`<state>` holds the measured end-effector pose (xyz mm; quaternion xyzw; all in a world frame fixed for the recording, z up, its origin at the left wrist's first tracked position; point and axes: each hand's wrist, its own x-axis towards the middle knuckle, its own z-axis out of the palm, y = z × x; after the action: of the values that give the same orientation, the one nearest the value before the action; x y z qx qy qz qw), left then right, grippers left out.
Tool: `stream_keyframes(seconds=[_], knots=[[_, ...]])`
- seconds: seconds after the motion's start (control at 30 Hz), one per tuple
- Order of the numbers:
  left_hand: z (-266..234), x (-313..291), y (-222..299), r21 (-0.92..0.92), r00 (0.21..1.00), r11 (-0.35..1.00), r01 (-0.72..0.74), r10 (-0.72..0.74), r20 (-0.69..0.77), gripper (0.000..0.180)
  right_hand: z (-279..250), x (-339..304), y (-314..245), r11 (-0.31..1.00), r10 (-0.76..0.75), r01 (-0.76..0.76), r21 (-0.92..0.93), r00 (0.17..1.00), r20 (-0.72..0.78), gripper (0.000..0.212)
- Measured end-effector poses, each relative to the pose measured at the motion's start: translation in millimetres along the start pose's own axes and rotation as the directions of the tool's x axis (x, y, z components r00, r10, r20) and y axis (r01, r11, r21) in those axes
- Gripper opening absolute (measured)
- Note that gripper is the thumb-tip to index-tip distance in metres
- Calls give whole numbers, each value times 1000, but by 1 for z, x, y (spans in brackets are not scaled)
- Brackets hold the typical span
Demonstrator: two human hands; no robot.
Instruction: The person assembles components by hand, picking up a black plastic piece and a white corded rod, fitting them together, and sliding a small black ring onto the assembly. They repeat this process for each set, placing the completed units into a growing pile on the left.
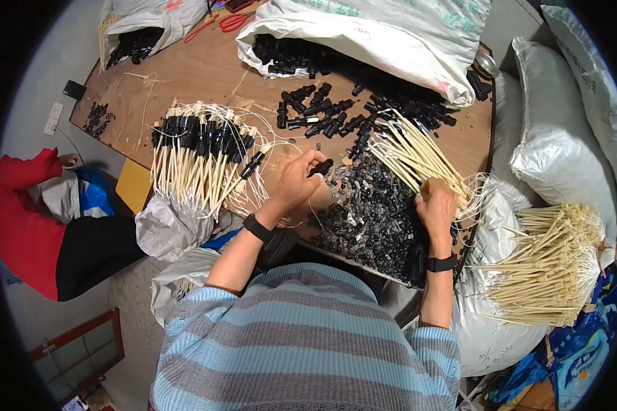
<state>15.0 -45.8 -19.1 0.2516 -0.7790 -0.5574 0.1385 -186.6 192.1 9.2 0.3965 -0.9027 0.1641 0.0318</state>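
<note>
My left hand (296,179) is closed around a short black plastic cylindrical fitting (321,168), held just above the table. At the lower end of a bundle of thin cream tubes (418,151), my right hand (437,207) has its fingers pinched together on one or more of them; how many I cannot tell. Small dark and grey clip-like pieces (370,205) lie in a wide heap between my hands. Beyond them, loose black fittings (325,113) are scattered. Left of my left hand lies a row of cream tubes with black fittings on them (206,147), trailing white cords.
A white woven sack (384,41) spills black fittings at the back; a smaller sack (154,27) and red-handled scissors (233,20) lie left of it. Full sacks (562,130) and another cream tube bundle (548,267) stand right. A person in red (31,219) is at the left.
</note>
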Motion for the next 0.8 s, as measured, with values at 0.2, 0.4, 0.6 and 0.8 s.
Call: stream_keyframes(seconds=[0.2, 0.4, 0.6, 0.8], knots=[[4, -6, -6, -294, 998, 956, -9, 26, 54, 39, -11, -12, -37, 910, -231, 225, 350, 973, -24, 13], [-1, -9, 12, 84, 983, 980, -181, 181, 16, 37, -18, -30, -69, 849, -206, 156, 504, 978, 45, 18], [13, -7, 17, 396, 869, 790, -469, 493, 46, 29, -12, -36, -91, 854, -322, 269, 445, 945, 47, 22], [-4, -8, 16, 339, 910, 858, -387, 415, -11, 30, -13, -42, -77, 867, -171, 133, 481, 985, 35, 20]])
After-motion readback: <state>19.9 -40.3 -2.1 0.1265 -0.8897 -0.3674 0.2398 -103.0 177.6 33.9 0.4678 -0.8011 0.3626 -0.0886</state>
